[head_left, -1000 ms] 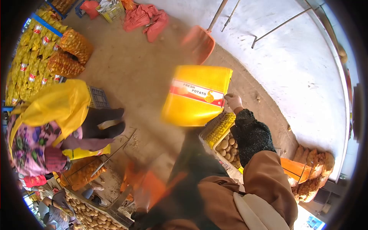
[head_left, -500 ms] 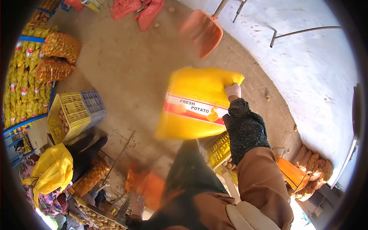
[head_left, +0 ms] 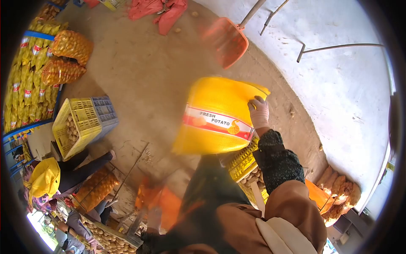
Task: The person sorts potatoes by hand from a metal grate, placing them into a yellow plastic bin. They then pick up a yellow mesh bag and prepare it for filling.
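Note:
A flat yellow mesh sack (head_left: 220, 95) with a "FRESH POTATO" label hangs in front of me. My right hand (head_left: 259, 112), in a pale glove, is closed on its upper right edge. Low in view, my left hand (head_left: 154, 218) is a gloved blur beside a bright orange object (head_left: 169, 203). Its fingers cannot be made out, nor whether it touches that object. Below my right forearm, a yellow crate (head_left: 243, 165) with potatoes is partly hidden by the sack and sleeve.
Yellow and blue crates (head_left: 86, 103) stand left, near stacked filled sacks (head_left: 31, 80). Another person in a yellow head covering (head_left: 44, 178) is at lower left, by a potato-filled tray (head_left: 110, 237). An orange shovel (head_left: 232, 44) leans by the wall; red sacks (head_left: 169, 17) lie ahead.
My right hand, still gripping the yellow sack, sits slightly lower, with more of the glove showing. The view has shifted a little. At lower left, the other person's legs have moved.

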Demonstrator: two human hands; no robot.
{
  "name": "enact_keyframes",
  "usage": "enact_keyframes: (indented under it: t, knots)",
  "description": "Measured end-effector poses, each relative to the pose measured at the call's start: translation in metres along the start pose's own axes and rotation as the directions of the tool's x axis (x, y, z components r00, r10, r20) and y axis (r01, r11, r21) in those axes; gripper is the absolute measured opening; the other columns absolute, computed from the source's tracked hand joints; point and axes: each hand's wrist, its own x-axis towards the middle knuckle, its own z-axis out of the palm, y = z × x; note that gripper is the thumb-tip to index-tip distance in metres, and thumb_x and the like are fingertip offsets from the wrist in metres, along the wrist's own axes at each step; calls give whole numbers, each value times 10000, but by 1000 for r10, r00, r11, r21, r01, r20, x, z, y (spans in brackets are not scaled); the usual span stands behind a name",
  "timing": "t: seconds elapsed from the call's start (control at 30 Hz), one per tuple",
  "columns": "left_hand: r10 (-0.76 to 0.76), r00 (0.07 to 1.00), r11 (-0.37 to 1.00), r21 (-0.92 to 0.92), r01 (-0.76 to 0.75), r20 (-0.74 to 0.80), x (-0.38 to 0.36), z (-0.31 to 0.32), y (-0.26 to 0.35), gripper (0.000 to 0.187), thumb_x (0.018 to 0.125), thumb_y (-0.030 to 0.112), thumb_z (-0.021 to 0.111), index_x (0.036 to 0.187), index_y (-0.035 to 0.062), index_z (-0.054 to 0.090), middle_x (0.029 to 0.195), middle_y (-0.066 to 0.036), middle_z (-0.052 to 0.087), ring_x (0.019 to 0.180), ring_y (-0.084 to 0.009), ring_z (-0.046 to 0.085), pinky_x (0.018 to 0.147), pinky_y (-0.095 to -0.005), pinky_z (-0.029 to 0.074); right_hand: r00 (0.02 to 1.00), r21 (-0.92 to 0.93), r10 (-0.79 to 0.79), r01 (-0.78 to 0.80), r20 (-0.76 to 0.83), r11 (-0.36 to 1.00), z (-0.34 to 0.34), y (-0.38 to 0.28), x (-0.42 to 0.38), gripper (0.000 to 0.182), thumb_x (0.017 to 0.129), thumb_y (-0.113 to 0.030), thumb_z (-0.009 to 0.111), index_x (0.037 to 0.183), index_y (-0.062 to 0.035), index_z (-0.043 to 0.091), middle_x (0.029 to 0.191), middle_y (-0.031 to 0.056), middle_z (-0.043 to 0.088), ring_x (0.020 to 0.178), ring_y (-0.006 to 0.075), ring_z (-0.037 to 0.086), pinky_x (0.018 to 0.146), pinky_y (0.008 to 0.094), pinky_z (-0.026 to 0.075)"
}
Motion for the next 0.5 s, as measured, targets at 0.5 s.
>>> enact_keyframes:
  t: [0.5]
  knots:
    - [44, 978, 897, -424, -128, -203, 28, -18, 47, 427, 977, 194, 611, 1311, -66, 553, 1197, -141, 646, 1102, -190, 604, 942, -296, 484, 599, 703, 476, -709, 644, -58, -26, -29, -30, 147, 886, -28, 694, 1013, -26, 621, 804, 82, 637, 647, 247, 620, 605, 299, 511]
